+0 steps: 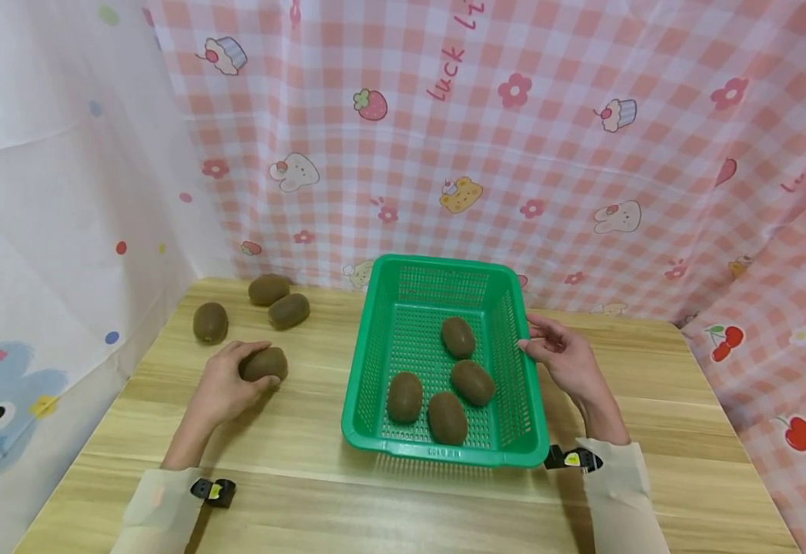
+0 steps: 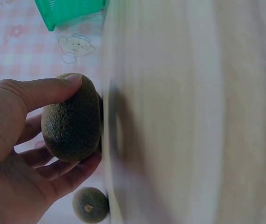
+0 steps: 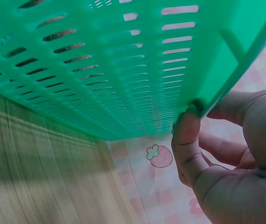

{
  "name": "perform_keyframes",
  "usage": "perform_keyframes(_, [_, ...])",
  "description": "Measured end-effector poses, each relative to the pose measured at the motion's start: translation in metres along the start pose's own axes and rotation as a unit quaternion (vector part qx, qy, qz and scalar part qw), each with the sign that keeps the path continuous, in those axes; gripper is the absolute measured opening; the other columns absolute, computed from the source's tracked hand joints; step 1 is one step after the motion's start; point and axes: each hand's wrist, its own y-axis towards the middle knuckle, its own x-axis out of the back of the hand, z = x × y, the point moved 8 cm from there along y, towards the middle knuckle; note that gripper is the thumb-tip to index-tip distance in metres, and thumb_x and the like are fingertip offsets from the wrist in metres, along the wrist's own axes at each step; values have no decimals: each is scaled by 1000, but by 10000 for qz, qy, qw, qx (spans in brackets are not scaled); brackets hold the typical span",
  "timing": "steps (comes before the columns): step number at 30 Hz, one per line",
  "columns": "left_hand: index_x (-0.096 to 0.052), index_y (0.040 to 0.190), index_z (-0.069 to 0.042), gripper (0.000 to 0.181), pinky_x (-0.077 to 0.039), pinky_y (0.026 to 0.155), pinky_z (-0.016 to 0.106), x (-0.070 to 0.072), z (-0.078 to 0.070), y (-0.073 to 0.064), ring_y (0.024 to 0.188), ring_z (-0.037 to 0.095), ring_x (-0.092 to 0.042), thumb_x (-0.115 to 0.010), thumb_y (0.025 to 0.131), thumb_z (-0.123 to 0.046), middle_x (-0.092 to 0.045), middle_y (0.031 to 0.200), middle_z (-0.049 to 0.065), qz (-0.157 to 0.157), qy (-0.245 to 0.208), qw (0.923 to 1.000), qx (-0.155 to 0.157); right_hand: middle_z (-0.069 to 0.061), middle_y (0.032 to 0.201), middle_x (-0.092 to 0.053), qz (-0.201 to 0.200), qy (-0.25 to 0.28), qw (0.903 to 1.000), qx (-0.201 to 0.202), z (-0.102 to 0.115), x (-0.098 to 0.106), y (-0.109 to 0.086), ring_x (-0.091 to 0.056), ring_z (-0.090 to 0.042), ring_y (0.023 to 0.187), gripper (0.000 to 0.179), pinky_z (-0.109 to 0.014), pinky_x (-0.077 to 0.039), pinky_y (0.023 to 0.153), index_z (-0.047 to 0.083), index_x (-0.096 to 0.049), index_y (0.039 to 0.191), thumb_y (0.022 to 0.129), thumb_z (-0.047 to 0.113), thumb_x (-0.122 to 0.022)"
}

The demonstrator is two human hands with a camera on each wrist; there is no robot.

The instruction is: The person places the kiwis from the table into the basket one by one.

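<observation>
My left hand [image 1: 228, 385] grips a brown kiwi [image 1: 268, 365] on the left half of the table; in the left wrist view the thumb lies over the top of that kiwi [image 2: 72, 123] and the fingers curl beneath it. To the right stands a green plastic basket [image 1: 358, 385] with slotted walls. Inside it lie several kiwis, one of them a kiwi [image 1: 405, 398] at the left. My right hand [image 1: 569, 362] pinches the basket's right rim; in the right wrist view its thumb and fingers [image 3: 187, 128] close on the rim's edge.
Behind the left hand, three loose kiwis lie on the table: a single kiwi [image 1: 211, 323] and a touching pair, the nearer kiwi [image 1: 288, 311] among them. A pink checked curtain [image 1: 403, 154] hangs along the wooden table's [image 1: 292, 477] back edge. White cloth [image 1: 64, 192] borders the left side.
</observation>
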Motion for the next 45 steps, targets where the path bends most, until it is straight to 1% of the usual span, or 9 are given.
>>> perform_keyframes(5, [-62, 137, 1, 60, -50, 98, 63, 1, -11, 4, 115, 46, -62, -85, 83, -9, -63, 124, 25, -62, -76, 9999, -125, -19, 135, -59, -24, 13, 10000, 26, 0, 0, 1, -64, -3, 99, 61, -17, -54, 84, 16, -47, 155, 100, 29, -68])
perform_keyframes(10, [-63, 136, 0, 59, -50, 99, 61, 1, -22, 6, 115, 45, -62, -85, 83, -11, -64, 124, 24, -134, -135, 9996, -231, -19, 137, -58, 12, 229, 9997, -82, -4, -2, 0, -65, -2, 101, 62, -18, -55, 86, 15, -46, 155, 100, 29, -68])
perform_keyframes(14, [-63, 136, -1, 57, -49, 100, 61, 2, -32, 9, 118, 45, -61, -84, 84, -11, -63, 126, 24, -172, -195, 9993, -251, -22, 139, -57, 35, 420, 9990, -116, -2, -2, 0, -66, -1, 100, 61, -19, -55, 86, 14, -45, 156, 100, 25, -68])
perform_keyframes(21, [-63, 137, -4, 56, -51, 97, 61, -1, -44, 17, 118, 45, -60, -84, 85, -12, -64, 127, 25, -190, -234, 9991, -291, -22, 141, -55, 123, 506, 9986, -131, -1, -3, -1, -64, -1, 103, 59, -20, -56, 86, 12, -43, 156, 101, 16, -63])
perform_keyframes(26, [-65, 135, -6, 56, -50, 100, 60, -1, -54, 25, 124, 45, -59, -85, 83, -12, -64, 132, 23, -299, -367, 9981, -390, -22, 142, -54, 150, 502, 9985, -177, -3, -3, -2, -64, -2, 103, 60, -21, -56, 86, 13, -43, 157, 101, 15, -63])
perform_keyframes(33, [-66, 135, -5, 56, -54, 92, 56, 4, -71, 36, 117, 40, -63, -86, 83, -13, -65, 131, 20, -390, -509, 9962, -590, -21, 143, -54, 109, 454, 9988, -165, -2, -3, -3, -64, -1, 104, 60, -21, -56, 87, 15, -43, 157, 101, 18, -63])
perform_keyframes(38, [-65, 136, -4, 56, -54, 91, 54, 7, -79, 43, 116, 38, -63, -85, 85, -17, -63, 132, 19, -287, -536, 9963, -610, -22, 142, -55, 105, 475, 9988, -97, -1, -2, -2, -65, 1, 103, 60, -20, -56, 86, 14, -43, 157, 101, 16, -63])
perform_keyframes(40, [-65, 136, -5, 56, -54, 90, 52, 9, -83, 46, 114, 36, -63, -85, 85, -19, -64, 130, 18, -283, -561, 9960, -641, -22, 142, -55, 103, 459, 9989, -75, -1, -2, -1, -65, 1, 103, 60, -21, -56, 86, 14, -43, 157, 101, 16, -63])
perform_keyframes(45, [-66, 135, -9, 56, -52, 92, 49, 14, -98, 55, 114, 32, -63, -86, 84, -21, -67, 126, 14, -367, -579, 9938, -880, -21, 143, -55, 120, 395, 9991, -52, -1, -1, -2, -64, 1, 104, 60, -21, -56, 87, 15, -42, 157, 101, 17, -63])
